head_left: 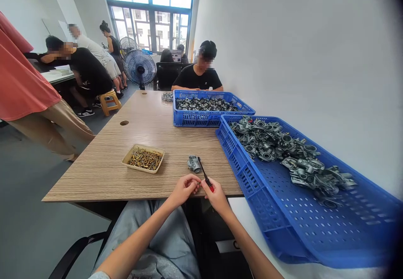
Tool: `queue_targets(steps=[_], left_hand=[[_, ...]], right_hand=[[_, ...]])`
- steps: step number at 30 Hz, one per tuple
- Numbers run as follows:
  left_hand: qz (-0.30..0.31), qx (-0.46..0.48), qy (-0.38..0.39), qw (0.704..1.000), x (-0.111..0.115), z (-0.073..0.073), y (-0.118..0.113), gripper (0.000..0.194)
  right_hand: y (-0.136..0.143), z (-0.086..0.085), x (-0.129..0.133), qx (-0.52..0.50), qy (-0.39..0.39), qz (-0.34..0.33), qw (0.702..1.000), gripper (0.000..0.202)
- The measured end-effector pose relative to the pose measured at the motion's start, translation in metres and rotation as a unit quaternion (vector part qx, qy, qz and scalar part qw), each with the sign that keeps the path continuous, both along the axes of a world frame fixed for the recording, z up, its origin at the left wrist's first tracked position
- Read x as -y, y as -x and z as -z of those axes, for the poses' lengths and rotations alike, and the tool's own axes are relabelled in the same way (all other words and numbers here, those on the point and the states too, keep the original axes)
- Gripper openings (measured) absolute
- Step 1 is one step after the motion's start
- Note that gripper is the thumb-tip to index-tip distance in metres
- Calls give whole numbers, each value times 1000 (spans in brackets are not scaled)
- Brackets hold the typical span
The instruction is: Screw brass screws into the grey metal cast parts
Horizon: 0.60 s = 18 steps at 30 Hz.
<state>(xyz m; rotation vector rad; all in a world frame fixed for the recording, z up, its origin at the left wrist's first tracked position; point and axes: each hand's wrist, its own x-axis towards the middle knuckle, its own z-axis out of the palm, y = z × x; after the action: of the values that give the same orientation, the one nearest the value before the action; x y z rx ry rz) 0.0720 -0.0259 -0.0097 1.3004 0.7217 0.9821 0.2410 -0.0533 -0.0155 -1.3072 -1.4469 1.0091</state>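
Note:
Near the table's front edge, my right hand point(215, 193) is closed around a screwdriver point(205, 175) with a red and black handle, its dark shaft pointing up and away to the left. Beside it, my left hand point(185, 190) is closed in a pinch close to the handle. A small brass-coloured part point(198, 183) shows at its fingertips, too small to make out fully. Just beyond both hands lies a grey metal carburetor point(193, 164) on the table. To the left stands a shallow cream tray point(125, 161) holding many small brass-coloured threaded parts.
A large blue crate point(261, 211) with a heap of carburetors point(267, 140) is on my right. Behind it, another blue crate point(195, 119) holds more metal parts. Across the wooden table point(103, 169) sits a co-worker point(200, 75). A person in a coral top point(25, 73) stands at left.

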Motion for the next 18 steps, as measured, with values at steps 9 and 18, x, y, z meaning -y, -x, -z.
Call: queue_targets(steps=[9,18], left_hand=[[-2,6,13,1000,1,1,0,34],[10,22,37,999,-2,1,0,43]], right_hand=[[1,-4,1,-19,7,11,1000,46],[-2,-14,2,-22,-13,81,996,43]])
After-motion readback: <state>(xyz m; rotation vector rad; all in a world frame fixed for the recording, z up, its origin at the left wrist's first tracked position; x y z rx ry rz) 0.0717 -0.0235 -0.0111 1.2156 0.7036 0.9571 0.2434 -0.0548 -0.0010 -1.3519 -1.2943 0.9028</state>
